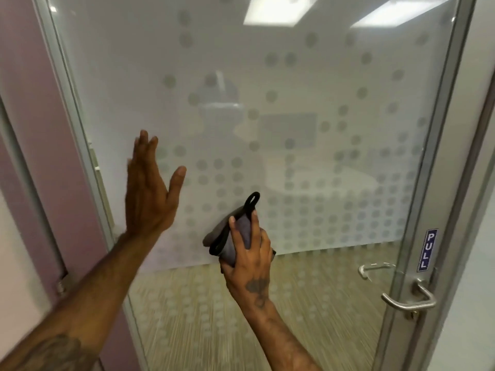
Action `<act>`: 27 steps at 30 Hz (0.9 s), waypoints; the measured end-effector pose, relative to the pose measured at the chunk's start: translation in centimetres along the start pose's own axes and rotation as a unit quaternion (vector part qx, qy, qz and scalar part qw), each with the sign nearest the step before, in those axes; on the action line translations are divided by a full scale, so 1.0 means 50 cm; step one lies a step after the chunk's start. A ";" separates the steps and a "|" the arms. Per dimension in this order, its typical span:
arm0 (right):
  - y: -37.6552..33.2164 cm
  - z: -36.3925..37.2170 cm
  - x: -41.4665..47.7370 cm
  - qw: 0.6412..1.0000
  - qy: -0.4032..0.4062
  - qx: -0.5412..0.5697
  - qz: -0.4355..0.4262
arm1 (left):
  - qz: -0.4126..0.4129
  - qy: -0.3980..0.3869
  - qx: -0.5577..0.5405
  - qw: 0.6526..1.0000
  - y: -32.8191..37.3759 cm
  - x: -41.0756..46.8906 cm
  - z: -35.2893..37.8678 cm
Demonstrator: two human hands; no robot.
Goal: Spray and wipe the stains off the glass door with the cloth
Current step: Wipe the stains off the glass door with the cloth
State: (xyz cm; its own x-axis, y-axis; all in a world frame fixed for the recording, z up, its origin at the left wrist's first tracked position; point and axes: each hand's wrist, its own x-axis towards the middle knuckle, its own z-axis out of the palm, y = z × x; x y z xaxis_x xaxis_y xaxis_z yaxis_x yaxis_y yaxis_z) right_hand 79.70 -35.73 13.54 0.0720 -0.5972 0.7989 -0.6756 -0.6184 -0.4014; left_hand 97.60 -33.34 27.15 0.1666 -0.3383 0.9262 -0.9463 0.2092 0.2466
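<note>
A glass door (pixel 308 89) with a frosted, dotted film fills the head view; below the film the glass is clear. My right hand (pixel 249 266) presses a folded grey cloth (pixel 227 234) with a black edge and a black loop against the glass at the film's lower border. My left hand (pixel 150 191) is raised flat near the glass by the door's left edge, fingers straight and apart, holding nothing. No spray bottle is in view.
A metal lever handle (pixel 409 301) and a blue PULL sticker (pixel 428 250) sit on the door's right frame. A lilac wall and frame (pixel 34 129) stand to the left. Patterned floor shows through the lower glass.
</note>
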 end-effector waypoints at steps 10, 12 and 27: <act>-0.073 -0.135 -0.062 0.970 -0.119 0.071 0.200 | -0.422 -0.267 -0.530 0.685 0.160 -0.323 -0.031; -0.076 -0.162 -0.079 0.956 -0.168 0.051 0.234 | -0.438 -0.265 -0.621 0.594 0.181 -0.346 -0.033; 0.218 -0.506 -0.203 0.741 -0.181 0.450 0.465 | -0.456 -0.354 -0.587 0.568 0.476 -0.456 0.058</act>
State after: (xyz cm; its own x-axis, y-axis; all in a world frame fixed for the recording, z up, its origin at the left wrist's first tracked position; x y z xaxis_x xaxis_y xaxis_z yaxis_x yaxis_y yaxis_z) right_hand 53.05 -23.48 12.42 0.1839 -0.9760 -0.1163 0.1945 0.1521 -0.9690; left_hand 70.51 -23.30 11.08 -0.1078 -0.9940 0.0165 0.3499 -0.0224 0.9365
